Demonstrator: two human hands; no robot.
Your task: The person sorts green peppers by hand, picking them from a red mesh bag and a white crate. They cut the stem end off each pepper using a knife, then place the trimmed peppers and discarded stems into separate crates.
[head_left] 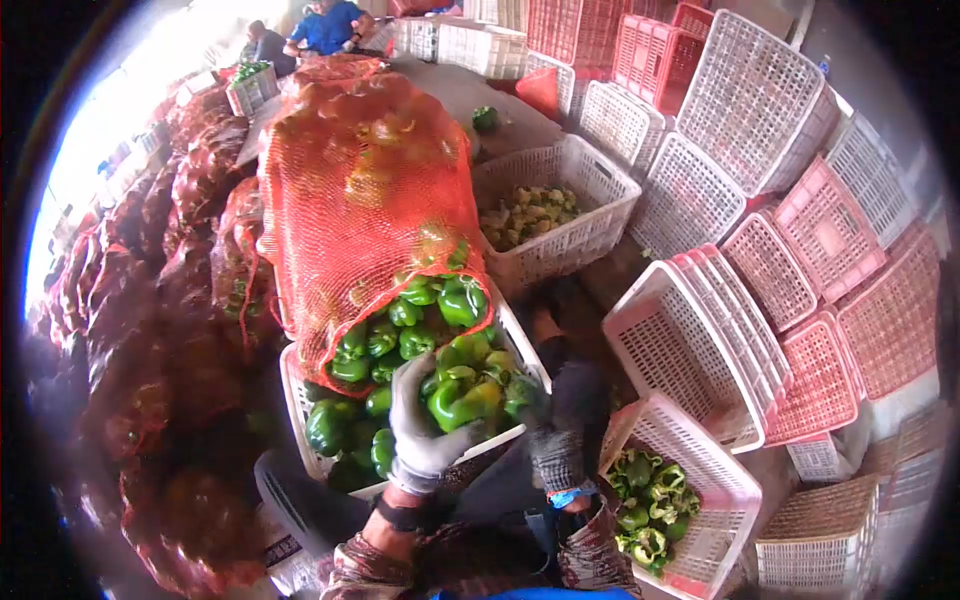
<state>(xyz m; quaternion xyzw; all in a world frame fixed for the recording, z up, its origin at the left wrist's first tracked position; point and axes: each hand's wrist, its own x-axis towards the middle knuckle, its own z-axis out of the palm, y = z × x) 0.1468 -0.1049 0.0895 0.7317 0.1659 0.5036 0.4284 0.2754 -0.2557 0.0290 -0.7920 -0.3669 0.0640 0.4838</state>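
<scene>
The white-gloved left grip (420, 428) curls around a cluster of green peppers (465, 398), thumb near and fingers left, presumably to steady them above the near part of the white crate (522, 340). The red net sack (365, 210) lies with its open mouth over that crate, likely so loose peppers drop inside. The right grip (578, 400), dark-gloved, is beside the cluster (its fingers merge with shadow, so I cannot tell whether they pinch anything). Mesh veils the sack's far contents; the heaped sacks (170, 400) at left are dim.
</scene>
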